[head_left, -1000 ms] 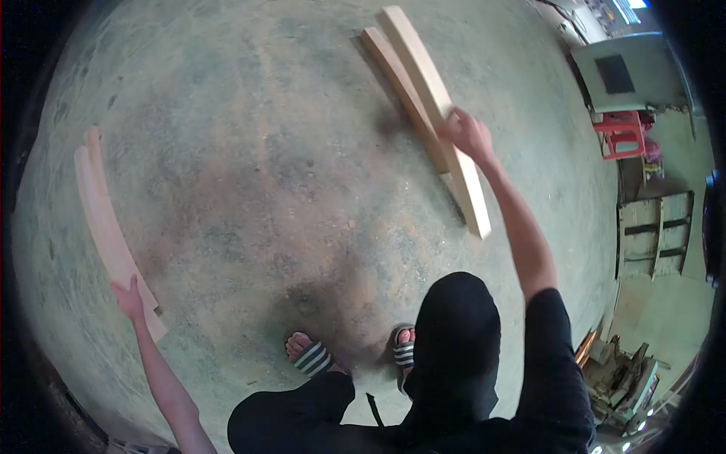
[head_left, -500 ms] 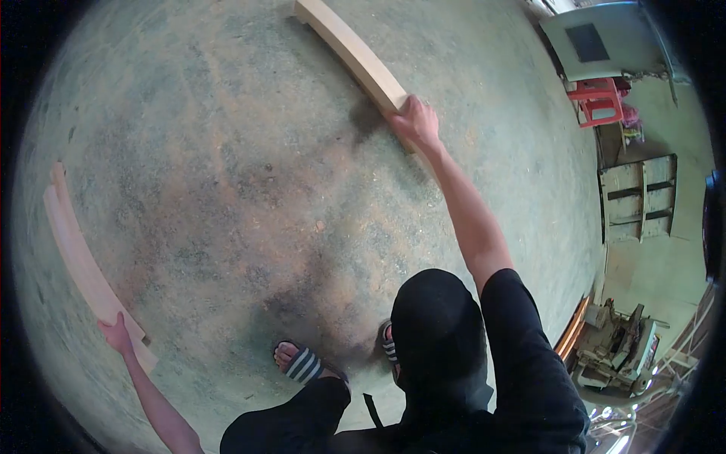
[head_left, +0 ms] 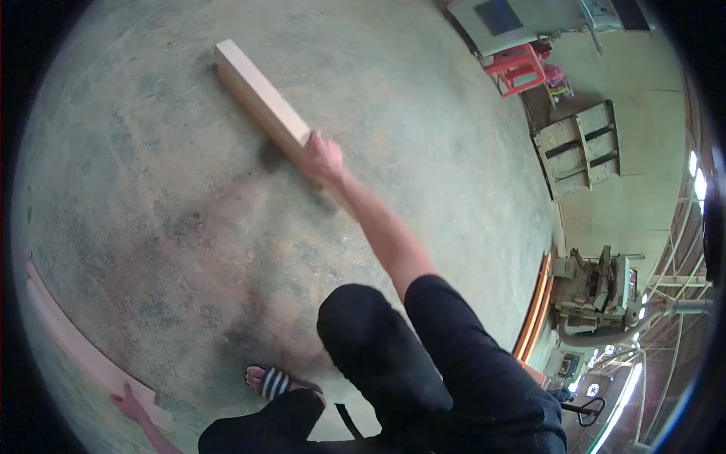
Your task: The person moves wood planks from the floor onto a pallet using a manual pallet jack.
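Note:
My right hand (head_left: 324,157) grips the near end of a long pale wooden beam (head_left: 261,94), which lies diagonally over the concrete floor in the upper middle. At the lower left, my left hand (head_left: 130,404) is on the near part of another long light wooden piece (head_left: 79,346), with its thumb over the top face. A second board end shows beside that piece, just right of my left hand. The undersides of both pieces and the fingers beneath them are hidden.
My sandalled foot (head_left: 272,381) and bent knees are at the bottom. Along the right side are a red stool (head_left: 517,69), a wooden frame (head_left: 578,148) against the wall, orange-brown bars (head_left: 535,306) and a machine (head_left: 597,291).
The view has turned, so the surroundings have shifted left. My right hand and its beam now appear further left and lower; my left hand and its wood appear lower. Both holds continue.

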A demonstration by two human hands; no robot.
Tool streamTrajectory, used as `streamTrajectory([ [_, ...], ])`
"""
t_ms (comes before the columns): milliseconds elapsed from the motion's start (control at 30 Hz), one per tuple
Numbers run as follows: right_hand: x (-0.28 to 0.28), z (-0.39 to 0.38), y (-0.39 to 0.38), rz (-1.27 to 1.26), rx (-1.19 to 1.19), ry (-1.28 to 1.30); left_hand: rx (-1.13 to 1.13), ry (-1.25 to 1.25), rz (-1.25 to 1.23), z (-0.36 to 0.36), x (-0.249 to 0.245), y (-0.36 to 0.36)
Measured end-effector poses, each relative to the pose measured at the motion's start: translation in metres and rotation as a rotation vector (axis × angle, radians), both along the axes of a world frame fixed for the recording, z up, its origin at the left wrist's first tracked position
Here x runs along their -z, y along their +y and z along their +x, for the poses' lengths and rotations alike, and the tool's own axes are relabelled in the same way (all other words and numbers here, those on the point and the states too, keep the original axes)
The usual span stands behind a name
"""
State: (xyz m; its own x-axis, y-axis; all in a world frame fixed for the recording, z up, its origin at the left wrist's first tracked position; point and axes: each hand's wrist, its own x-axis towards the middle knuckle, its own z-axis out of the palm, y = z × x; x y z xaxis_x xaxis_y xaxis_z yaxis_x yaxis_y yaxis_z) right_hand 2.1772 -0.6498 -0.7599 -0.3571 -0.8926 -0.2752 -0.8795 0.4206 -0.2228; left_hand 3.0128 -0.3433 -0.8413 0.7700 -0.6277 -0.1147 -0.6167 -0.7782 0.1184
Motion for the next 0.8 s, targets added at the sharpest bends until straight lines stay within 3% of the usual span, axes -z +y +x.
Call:
streamTrajectory([
  [67,-0.022,-0.006,0.045,0.051,0.028,-0.072,0.021,0.111,-0.056,-0.032,-0.018,0.038],
  [133,-0.041,-0.029,0.097,0.118,0.052,-0.122,-0.041,0.232,0.041,-0.071,-0.076,0.072],
  [200,-0.095,-0.048,0.153,0.222,0.088,-0.168,-0.123,0.411,0.018,-0.091,-0.148,0.113],
  [333,-0.229,-0.088,0.263,0.572,0.132,-0.100,0.040,0.345,0.403,-0.099,-0.333,0.162],
  [400,-0.292,-0.106,0.322,0.762,0.177,-0.110,0.043,0.399,0.495,-0.104,-0.420,0.152],
  [467,-0.358,-0.112,0.376,0.939,0.202,-0.091,0.261,0.414,0.598,-0.079,-0.467,0.156],
  [567,-0.452,-0.117,0.476,1.126,0.249,-0.093,0.324,0.590,1.047,-0.101,-0.576,0.122],
  [600,-0.468,-0.130,0.529,1.118,0.195,-0.133,0.352,0.618,1.092,-0.123,-0.602,0.110],
  [633,-0.472,-0.138,0.602,1.025,-0.063,-0.106,0.374,0.627,1.087,-0.156,-0.624,0.091],
  [700,-0.575,-0.132,0.636,1.142,0.179,-0.172,0.433,0.658,1.050,-0.234,-0.654,0.059],
  [767,-0.631,-0.140,0.671,1.436,0.272,-0.301,0.486,0.709,0.961,-0.330,-0.665,0.025],
  [800,-0.649,-0.141,0.698,1.380,0.320,-0.250,0.509,0.730,0.908,-0.382,-0.670,0.007],
])
